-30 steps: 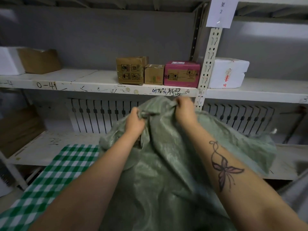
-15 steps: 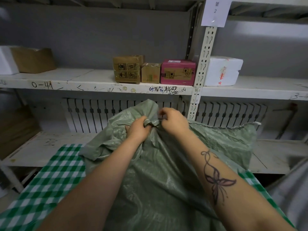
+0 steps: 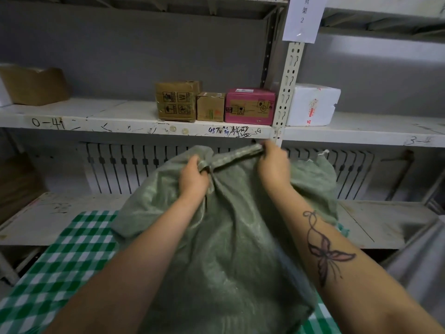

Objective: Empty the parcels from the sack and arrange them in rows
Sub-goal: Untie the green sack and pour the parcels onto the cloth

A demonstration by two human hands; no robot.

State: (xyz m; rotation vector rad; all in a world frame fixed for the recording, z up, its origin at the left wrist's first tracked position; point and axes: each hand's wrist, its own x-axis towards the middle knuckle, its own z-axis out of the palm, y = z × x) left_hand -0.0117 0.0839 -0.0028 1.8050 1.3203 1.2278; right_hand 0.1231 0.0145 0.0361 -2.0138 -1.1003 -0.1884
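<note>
A large green woven sack [image 3: 231,242] stands bulging on the green-and-white checked tablecloth [image 3: 60,266] in front of me. Its top edge is bunched and stretched between my two hands. My left hand [image 3: 193,178] is shut on the gathered fabric near the middle of the top. To the right, my right hand [image 3: 274,162] grips the rolled hem and holds it taut. The contents of the sack are hidden. A row of parcels stands on the middle shelf: a brown box [image 3: 177,100], a smaller brown box [image 3: 210,106] and a pink box [image 3: 249,106].
White metal shelving [image 3: 120,121] runs across the back, with an upright post [image 3: 287,92] just behind my right hand. A white foam box [image 3: 313,104] sits right of the post, and a brown carton [image 3: 33,85] at far left. A radiator [image 3: 125,169] lies behind the lower shelf.
My hands have drawn apart along the sack's top; the right hand moved right and up, pulling the hem taut. One second ago both held the top higher, close together.
</note>
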